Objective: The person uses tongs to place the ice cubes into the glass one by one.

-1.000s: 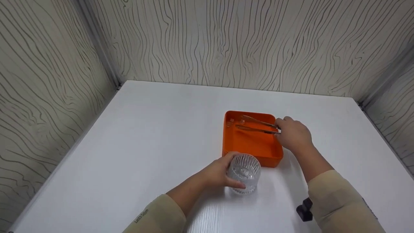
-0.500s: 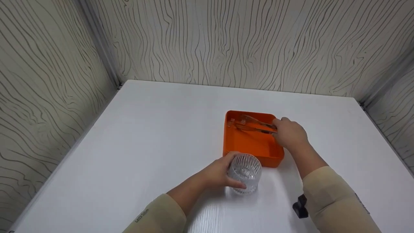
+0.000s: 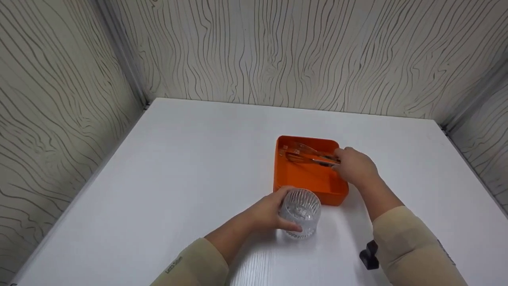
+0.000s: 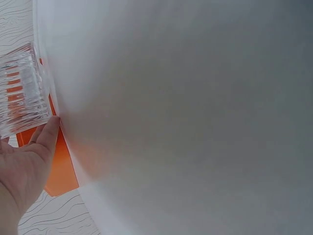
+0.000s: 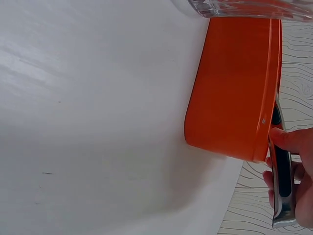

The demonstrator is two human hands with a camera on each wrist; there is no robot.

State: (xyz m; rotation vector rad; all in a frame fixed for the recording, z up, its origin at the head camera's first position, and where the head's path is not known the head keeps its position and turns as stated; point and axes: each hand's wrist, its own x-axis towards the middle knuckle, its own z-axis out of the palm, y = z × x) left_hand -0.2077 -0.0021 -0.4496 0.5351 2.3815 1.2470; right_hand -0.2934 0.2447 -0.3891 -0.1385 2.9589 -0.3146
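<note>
My left hand (image 3: 264, 212) holds a clear ribbed glass (image 3: 309, 208) from its left side, thumb along the near side. Directly behind the glass is a square orange tray (image 3: 313, 184). My right hand (image 3: 355, 167) grips metal tongs (image 5: 282, 171) with dark inlaid handles at the tray's right rim. The tongs (image 3: 313, 160) point left into the tray, arms slightly apart. Small clear cubes (image 3: 283, 150) lie in the tray's far left corner by the tongs' tips. In the left wrist view, fingertips touch the base of the glass (image 4: 24, 93).
A small black object (image 3: 370, 256) stands on the white table (image 3: 190, 159) beside the right sleeve (image 3: 412, 242). Wood-patterned panels (image 3: 254, 51) enclose the table at the back and sides.
The tongs' arms have come closer together, and the near arm's tip has shifted slightly left. My right hand has moved slightly left. The left hand and glass stay in place.
</note>
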